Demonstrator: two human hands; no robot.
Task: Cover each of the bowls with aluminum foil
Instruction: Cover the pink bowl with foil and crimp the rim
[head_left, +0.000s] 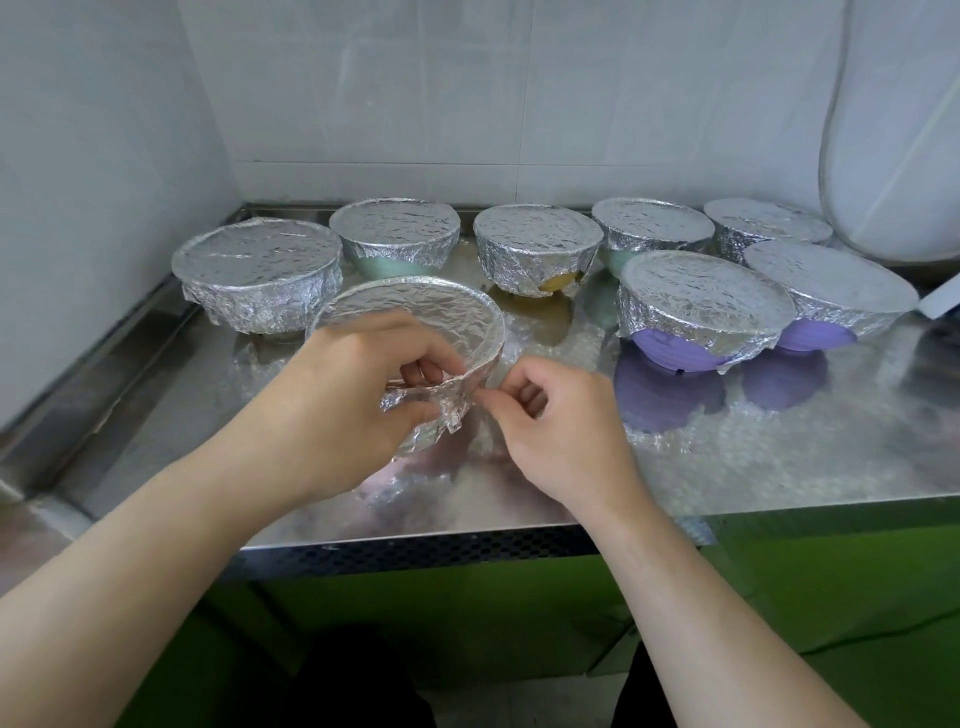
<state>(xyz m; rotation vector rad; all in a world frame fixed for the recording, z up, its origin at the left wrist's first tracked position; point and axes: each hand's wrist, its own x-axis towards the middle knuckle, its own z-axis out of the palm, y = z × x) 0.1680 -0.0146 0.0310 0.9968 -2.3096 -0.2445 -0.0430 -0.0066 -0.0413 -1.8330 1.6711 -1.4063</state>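
Steel surface (727, 457) is carrying seven foil-covered bowls along the tiled wall: grey one (257, 273), pale green (395, 234), yellow (537, 249), another green (652, 223), one far right (769, 223), two purple (701, 306) (831, 291).

Eighth foil-wrapped bowl (415, 322) is sitting nearest the front edge, looking tilted.

Left hand (353, 395) is curling round its near side, fingers gripping crumpled foil. Right hand (550, 415) is pinching the loose foil flap (452, 410) with curled fingers.

Best practice, judged: be steadying the bowl while folding that flap flat under the rim, pressing gently to avoid tearing.
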